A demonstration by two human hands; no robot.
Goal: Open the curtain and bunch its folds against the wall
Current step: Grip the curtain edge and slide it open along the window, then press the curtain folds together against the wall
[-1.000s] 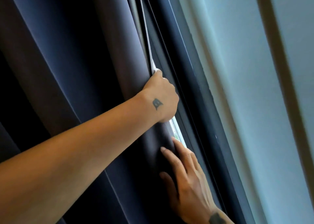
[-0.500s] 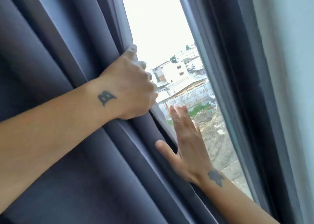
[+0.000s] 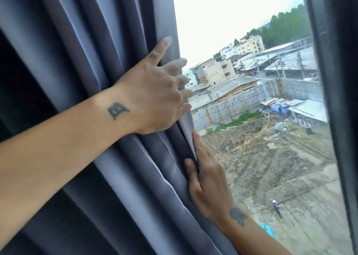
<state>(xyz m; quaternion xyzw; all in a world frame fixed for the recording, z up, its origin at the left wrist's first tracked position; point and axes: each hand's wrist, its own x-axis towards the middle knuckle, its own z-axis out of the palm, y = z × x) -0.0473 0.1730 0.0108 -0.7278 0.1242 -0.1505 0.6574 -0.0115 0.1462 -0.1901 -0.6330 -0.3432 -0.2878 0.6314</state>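
Observation:
The grey-blue curtain point(image 3: 93, 41) hangs in deep vertical folds over the left half of the view. Its free edge runs down the middle, beside the bare window glass point(image 3: 261, 167). My left hand point(image 3: 155, 94) reaches in from the left and holds that edge, fingers curled round behind it and thumb pointing up on the front. Lower down, my right hand point(image 3: 205, 177) comes from the bottom right. Its fingers lie along the back of the edge and its thumb presses a front fold, so the fabric is pinched between them.
The dark window frame point(image 3: 341, 119) stands upright at the far right. Through the glass I see rooftops, a dirt lot and trees far below. The wall behind the bunched folds at the left is hidden.
The curtain edge has travelled left with both hands on it, uncovering much more glass. Its folds have packed closer together. My right hand went from flat pushing to pinching the edge.

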